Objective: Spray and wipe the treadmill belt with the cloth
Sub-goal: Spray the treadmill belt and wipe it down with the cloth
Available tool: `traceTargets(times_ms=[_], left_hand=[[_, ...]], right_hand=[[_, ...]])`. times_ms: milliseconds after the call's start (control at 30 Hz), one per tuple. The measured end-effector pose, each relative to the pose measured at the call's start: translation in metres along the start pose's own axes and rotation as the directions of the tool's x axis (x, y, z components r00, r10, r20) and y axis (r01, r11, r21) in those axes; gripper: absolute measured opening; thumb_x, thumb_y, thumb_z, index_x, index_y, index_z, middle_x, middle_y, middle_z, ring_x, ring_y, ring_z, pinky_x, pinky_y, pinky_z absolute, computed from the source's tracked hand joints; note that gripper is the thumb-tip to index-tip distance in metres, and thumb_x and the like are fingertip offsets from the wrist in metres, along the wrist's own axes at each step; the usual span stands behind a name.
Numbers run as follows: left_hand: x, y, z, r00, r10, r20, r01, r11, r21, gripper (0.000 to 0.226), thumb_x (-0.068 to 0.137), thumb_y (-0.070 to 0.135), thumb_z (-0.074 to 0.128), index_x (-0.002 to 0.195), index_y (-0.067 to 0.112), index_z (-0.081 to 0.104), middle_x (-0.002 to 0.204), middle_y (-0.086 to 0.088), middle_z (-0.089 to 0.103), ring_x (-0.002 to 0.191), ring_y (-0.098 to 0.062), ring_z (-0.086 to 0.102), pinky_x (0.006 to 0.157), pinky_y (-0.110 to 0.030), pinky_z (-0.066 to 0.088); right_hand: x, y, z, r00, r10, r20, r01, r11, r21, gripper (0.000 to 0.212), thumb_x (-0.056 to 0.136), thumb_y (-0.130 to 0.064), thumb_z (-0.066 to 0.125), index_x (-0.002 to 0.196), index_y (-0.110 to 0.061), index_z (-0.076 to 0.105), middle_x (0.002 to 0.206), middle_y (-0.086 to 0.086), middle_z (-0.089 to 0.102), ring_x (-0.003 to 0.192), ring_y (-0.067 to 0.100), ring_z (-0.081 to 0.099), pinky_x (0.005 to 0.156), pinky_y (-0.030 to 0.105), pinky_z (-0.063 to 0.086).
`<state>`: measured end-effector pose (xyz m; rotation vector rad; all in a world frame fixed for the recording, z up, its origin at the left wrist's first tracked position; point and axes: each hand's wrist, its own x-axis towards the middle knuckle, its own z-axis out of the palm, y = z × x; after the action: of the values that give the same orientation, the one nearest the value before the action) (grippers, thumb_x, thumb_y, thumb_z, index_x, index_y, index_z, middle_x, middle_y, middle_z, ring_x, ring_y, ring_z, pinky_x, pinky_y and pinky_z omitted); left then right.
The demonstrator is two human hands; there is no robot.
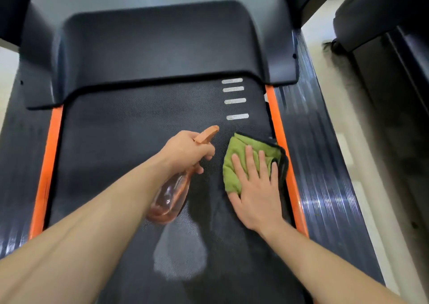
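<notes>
- Pressing flat, the right hand [253, 187] lies on the green cloth [241, 157] at centre right of the frame; fingers straight and spread, palm down, nothing curled round the fabric. Judged reason: an open palm spreads the load over the wad so it can drag across the surface instead of bunching.
- Cloth is folded, dark-edged, and sits on the treadmill belt [120, 141], its right edge close against the orange side strip [282, 138]. Likely working the belt's right margin.
- Left hand [188, 152] grips the neck of the spray bottle [171, 196] at centre frame, fingers wrapped round it. Whether a finger sits on the trigger I cannot tell.
- Bottle is translucent orange and hangs tilted above the belt, body low toward the viewer, nozzle [209, 133] pointing to the upper part of the frame. Aim suggests the next dose goes ahead of the cloth, near the white stripes [234, 99].
- Pale patch [181, 257] on the belt at lower centre reads as glare or wet residue; cannot say which.
- Motor cover [157, 48] fills the upper frame, apart from both hands.
- Judgement: wiping in progress, bottle kept ready in the other hand to avoid setting it down.
</notes>
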<state>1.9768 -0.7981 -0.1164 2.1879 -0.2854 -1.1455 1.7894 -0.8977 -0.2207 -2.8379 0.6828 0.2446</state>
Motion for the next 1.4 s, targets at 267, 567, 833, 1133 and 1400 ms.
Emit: traceTargets(times_ms=[267, 567, 833, 1133, 1400], left_hand=[[0.025, 0.048, 0.026, 0.997, 0.068, 0.041, -0.073, 0.988, 0.135, 0.02, 0.082, 0.018, 0.069, 0.063, 0.018, 0.062, 0.06, -0.002, 0.066, 0.043, -0.016, 0.06, 0.039, -0.014, 0.039], [0.022, 0.029, 0.022, 0.996, 0.029, 0.085, -0.045, 0.98, 0.193, 0.018, 0.081, 0.02, 0.071, 0.065, 0.016, 0.063, 0.057, 0.001, 0.065, 0.044, -0.018, 0.063, 0.049, -0.02, 0.047], [0.013, -0.02, -0.027, 1.0, 0.022, -0.002, -0.022, 0.995, -0.098, 0.053, 0.062, 0.033, 0.071, 0.108, 0.007, 0.077, 0.105, -0.015, 0.076, 0.058, -0.025, 0.065, 0.088, -0.054, 0.061], [-0.012, -0.066, -0.057, 0.995, -0.051, -0.086, 0.03, 0.973, -0.229, 0.046, 0.063, 0.033, 0.07, 0.1, 0.007, 0.076, 0.109, -0.019, 0.073, 0.053, -0.024, 0.067, 0.076, -0.041, 0.053], [-0.057, -0.123, -0.098, 0.991, -0.077, -0.113, 0.037, 0.948, -0.317, 0.028, 0.084, 0.004, 0.071, 0.111, -0.005, 0.072, 0.094, -0.004, 0.071, 0.063, -0.022, 0.059, 0.052, -0.027, 0.05]], right_hand=[[-0.084, -0.016, 0.023, 0.998, -0.06, 0.019, 0.06, 0.998, -0.005, 0.087, 0.083, -0.058, 0.051, 0.16, -0.027, 0.027, 0.169, 0.009, 0.013, 0.155, 0.039, 0.011, 0.118, 0.062, 0.015], [-0.081, -0.014, 0.024, 0.997, -0.073, -0.004, 0.073, 0.997, -0.01, 0.082, 0.087, -0.057, 0.048, 0.16, -0.029, 0.024, 0.17, 0.006, 0.012, 0.156, 0.035, 0.01, 0.119, 0.06, 0.014], [0.098, -0.001, -0.02, 0.997, -0.074, 0.024, 0.075, 0.997, -0.034, 0.077, 0.088, -0.061, 0.023, 0.16, -0.04, 0.012, 0.171, -0.002, 0.0, 0.157, 0.028, 0.004, 0.123, 0.056, 0.003], [0.111, -0.041, -0.022, 0.968, -0.244, 0.058, 0.248, 0.965, -0.089, 0.074, 0.09, -0.057, 0.027, 0.161, -0.041, 0.009, 0.171, -0.001, -0.003, 0.157, 0.03, -0.003, 0.122, 0.057, -0.004], [-0.032, -0.091, 0.022, 0.647, -0.724, 0.239, 0.757, 0.648, -0.089, 0.085, 0.08, -0.064, 0.049, 0.158, -0.041, 0.025, 0.169, -0.001, 0.015, 0.155, 0.03, 0.018, 0.12, 0.056, 0.013]])
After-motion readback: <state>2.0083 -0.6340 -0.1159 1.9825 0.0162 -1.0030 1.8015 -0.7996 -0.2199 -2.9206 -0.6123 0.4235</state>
